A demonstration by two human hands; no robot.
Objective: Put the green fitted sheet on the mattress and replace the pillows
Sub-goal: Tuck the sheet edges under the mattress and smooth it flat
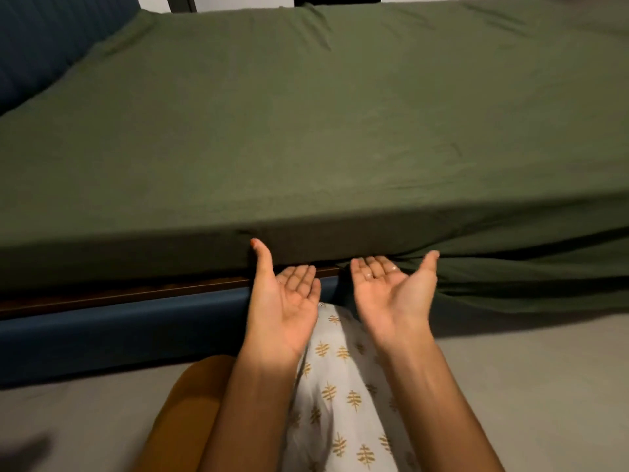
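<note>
The green fitted sheet covers the top of the mattress and wraps over its near side. To the left of my hands the sheet's edge is tucked under the mattress; to the right it hangs loose in folds over the bed frame. My left hand and my right hand are palm up, fingers apart, with fingertips under the mattress's near bottom edge. Neither hand grips cloth that I can see. No pillows are in view.
A dark blue padded bed frame with a brown wooden ledge runs below the mattress. A blue headboard stands at the far left. Grey floor lies under me. My patterned white garment hangs between my arms.
</note>
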